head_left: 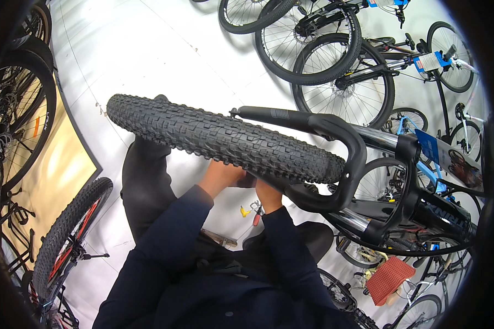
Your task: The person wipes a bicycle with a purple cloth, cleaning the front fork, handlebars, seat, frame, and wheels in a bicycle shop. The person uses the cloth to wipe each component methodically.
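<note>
A bicycle front wheel with a black knobbly tyre [219, 131] lies across the middle, in front of my body. It sits in a black suspension fork [359, 159], whose arch passes round the tyre on the right. My left hand [223, 176] reaches under the tyre's near side, close to the wheel's middle. Just right of it, my right hand [269, 196] is at the near fork leg. Tyre and fork leg hide the fingers of both hands, so I cannot see what they grip. On the floor below are a small yellow object [245, 211] and a red-handled tool [257, 219].
Several bicycles with black wheels [343, 82] stand at the far right. Another knobbly-tyred wheel [71, 230] is on my left, near a beige panel [66, 153] with more bikes. A red woven basket or cover [389, 279] shows at lower right.
</note>
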`<state>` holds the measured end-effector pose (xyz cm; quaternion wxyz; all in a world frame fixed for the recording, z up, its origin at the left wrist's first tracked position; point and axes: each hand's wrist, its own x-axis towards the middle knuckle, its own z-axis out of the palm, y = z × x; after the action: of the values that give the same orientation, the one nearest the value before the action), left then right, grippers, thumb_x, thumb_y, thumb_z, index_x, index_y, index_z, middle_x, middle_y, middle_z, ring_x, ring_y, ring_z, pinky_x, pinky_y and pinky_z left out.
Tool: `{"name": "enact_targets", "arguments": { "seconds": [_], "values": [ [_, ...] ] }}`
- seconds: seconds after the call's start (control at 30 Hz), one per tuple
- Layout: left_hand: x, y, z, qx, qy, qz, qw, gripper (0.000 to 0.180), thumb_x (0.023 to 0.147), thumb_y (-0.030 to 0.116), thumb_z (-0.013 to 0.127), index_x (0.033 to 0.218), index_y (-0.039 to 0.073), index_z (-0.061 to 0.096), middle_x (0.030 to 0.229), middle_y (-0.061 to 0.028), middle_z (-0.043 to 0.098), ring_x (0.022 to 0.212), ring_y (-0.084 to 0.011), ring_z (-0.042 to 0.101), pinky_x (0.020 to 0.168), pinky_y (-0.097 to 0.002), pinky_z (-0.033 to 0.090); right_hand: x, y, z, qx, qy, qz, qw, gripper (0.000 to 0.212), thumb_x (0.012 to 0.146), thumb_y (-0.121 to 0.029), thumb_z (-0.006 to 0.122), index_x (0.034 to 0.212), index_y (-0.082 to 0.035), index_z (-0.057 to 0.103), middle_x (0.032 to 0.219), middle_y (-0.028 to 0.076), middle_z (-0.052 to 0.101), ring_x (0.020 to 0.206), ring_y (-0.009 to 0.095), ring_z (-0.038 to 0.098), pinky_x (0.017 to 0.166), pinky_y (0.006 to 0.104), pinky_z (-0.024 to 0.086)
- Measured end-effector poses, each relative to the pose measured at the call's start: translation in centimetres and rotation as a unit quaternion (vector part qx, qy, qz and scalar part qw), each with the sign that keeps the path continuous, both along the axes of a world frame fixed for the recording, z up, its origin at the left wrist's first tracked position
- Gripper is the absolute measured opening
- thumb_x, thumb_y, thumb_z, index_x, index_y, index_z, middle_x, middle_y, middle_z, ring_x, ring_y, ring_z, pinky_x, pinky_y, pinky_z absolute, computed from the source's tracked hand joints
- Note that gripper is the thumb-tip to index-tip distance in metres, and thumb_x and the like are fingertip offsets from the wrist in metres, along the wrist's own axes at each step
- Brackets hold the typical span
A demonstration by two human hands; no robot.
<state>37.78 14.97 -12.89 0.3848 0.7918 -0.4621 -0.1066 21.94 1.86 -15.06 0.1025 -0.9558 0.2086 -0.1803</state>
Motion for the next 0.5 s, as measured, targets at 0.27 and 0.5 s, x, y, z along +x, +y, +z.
{"name": "enact_targets", "arguments": {
  "seconds": [0.27,0.5],
  "values": [
    [0.8,-0.3,1.6,-0.029,0.074,-0.008,0.997,0.028,0.089,0.023,0.069,0.112,0.008,0.075,0.114,-0.0113,0.074,0.114,-0.0338,0.066,0.102,-0.0472,0.049,0.1,0.6,1.8,0.078,0.004,-0.013,0.997,0.039,0.106,-0.02,0.058,0.142,-0.006,0.061,0.145,0.02,0.06,0.138,0.039,0.051,0.119,0.0507,0.034],
    [0.4,-1.4,0.9,-0.096,-0.02,0.075,0.992,0.025,0.084,0.019,0.068,0.105,0.012,0.078,0.108,-0.0107,0.076,0.108,-0.0314,0.069,0.097,-0.0475,0.052,-0.2,0.2,1.6,0.051,0.051,0.004,0.997,0.04,0.103,-0.02,0.061,0.14,-0.007,0.062,0.142,0.019,0.062,0.133,0.039,0.056,0.118,0.0491,0.037]
  ]
}}
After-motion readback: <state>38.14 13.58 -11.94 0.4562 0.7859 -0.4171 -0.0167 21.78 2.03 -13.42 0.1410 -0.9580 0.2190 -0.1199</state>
